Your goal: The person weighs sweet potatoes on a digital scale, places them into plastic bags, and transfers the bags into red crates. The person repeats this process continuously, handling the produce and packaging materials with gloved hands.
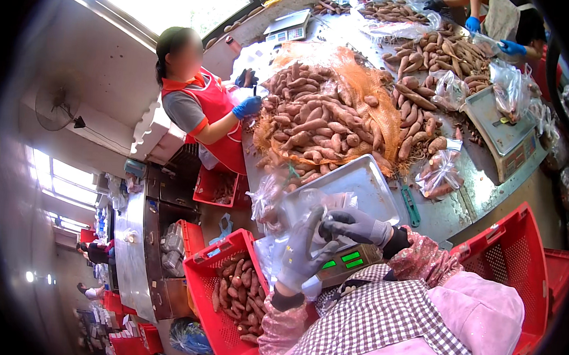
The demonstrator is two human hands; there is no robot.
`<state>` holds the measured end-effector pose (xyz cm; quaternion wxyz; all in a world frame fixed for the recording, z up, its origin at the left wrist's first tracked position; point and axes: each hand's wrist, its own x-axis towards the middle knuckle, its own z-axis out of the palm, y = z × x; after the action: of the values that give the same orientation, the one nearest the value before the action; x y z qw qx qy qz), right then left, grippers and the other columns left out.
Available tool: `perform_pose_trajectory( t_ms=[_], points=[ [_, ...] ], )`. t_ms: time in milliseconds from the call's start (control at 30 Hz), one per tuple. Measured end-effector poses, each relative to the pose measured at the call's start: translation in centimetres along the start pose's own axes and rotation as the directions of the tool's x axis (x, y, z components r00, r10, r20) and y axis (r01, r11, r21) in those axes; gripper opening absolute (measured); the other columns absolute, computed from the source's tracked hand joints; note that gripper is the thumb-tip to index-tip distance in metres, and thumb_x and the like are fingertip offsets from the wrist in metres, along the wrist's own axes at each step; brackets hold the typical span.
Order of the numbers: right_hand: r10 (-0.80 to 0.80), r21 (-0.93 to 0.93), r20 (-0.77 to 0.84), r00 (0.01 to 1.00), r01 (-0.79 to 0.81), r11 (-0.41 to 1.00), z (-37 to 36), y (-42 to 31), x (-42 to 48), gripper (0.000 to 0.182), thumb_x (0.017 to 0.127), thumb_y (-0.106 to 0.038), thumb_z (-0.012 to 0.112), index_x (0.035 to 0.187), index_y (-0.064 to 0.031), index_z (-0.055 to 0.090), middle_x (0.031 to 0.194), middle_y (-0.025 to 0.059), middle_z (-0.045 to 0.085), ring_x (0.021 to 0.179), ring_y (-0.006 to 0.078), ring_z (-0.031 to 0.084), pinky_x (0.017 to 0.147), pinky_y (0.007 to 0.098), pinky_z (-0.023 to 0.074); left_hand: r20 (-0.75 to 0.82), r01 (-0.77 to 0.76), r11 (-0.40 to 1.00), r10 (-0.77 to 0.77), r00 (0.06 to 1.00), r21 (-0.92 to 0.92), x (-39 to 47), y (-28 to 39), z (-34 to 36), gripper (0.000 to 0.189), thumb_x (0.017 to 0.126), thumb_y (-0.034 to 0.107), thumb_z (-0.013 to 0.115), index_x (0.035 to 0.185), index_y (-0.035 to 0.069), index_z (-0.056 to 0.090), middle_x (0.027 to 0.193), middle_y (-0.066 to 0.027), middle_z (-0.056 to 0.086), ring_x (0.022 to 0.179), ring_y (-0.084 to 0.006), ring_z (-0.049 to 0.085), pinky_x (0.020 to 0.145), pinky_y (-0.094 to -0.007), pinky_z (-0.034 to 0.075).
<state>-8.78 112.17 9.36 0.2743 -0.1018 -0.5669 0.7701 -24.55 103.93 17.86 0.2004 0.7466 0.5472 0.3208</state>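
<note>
My left hand (302, 254), in a grey glove, has its fingers raised and its thumb apart, beside a clear plastic bag (316, 236). My right hand (358, 226), gloved the same, has its fingers curled at the bag's gathered film. Whether the left fingers pinch the film is hard to tell. Under the hands is a digital scale (350, 263) with lit green displays. Just beyond lies a metal tray (370, 186), with a blurred bag at its near side. Left of it stands a tied bag of sweet potatoes (267, 200).
Sweet potatoes (315, 117) are heaped on orange mesh (385, 115). Red crates stand left (198, 288) and right (509, 254) of me. A green-handled cutter (410, 206) and another scale (501, 125) lie rightward. A co-worker in a red apron (216, 108) stands across; others work at upper right.
</note>
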Motion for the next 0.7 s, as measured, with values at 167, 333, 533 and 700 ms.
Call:
perform_pose_trajectory(
  t_ms=[167,333,533,700],
  points=[
    [0.093,0.076,0.096,0.991,-0.100,0.992,-0.5,0.1,-0.9,0.028,0.095,-0.023,0.054,0.111,-0.0007,0.057,0.096,0.0037,0.059,0.087,0.0118,0.058,0.083,0.0278,0.0465,0.253,0.287,0.635,-0.146,0.956,-0.717,1.3,-2.2,2.1,0.051,0.097,0.037,0.048,0.132,0.000,0.045,0.108,-0.0097,0.056,0.088,-0.0146,0.056,0.078,-0.0255,0.044],
    [0.226,0.333,-0.111,0.968,-0.178,0.926,-1.9,-0.2,-1.7,0.029,0.095,-0.024,0.053,0.107,0.0013,0.061,0.094,0.0036,0.063,0.086,0.0120,0.060,0.082,0.0268,0.0486,0.014,0.285,0.654,-0.387,0.922,-0.701,0.3,-6.2,4.3,0.041,0.100,0.032,0.041,0.117,-0.001,0.055,0.087,-0.0012,0.056,0.072,-0.0072,0.048,0.066,-0.0228,0.041],
    [0.292,0.940,-0.123,0.949,0.017,0.342,-8.0,8.5,-1.1,0.030,0.094,-0.021,0.051,0.115,-0.0001,0.057,0.089,0.0109,0.067,0.089,0.0244,0.065,0.090,0.0414,0.0490,0.057,0.408,0.699,-0.467,0.883,-0.587,-5.6,-10.7,6.8,0.033,0.092,0.019,0.055,0.118,-0.002,0.053,0.086,-0.0009,0.057,0.075,-0.0089,0.051,0.066,-0.0233,0.043],
    [-0.107,0.982,0.191,0.976,-0.188,0.035,-1.8,3.5,-0.2,0.043,0.093,-0.031,0.055,0.121,0.0029,0.054,0.105,0.0106,0.055,0.095,0.0167,0.054,0.090,0.0321,0.0440,0.135,0.059,0.988,-0.079,0.988,0.143,-7.7,-10.6,5.5,0.018,0.083,0.016,0.063,0.093,0.002,0.058,0.085,-0.0128,0.057,0.084,-0.0313,0.057,0.082,-0.0397,0.045]
  ],
)
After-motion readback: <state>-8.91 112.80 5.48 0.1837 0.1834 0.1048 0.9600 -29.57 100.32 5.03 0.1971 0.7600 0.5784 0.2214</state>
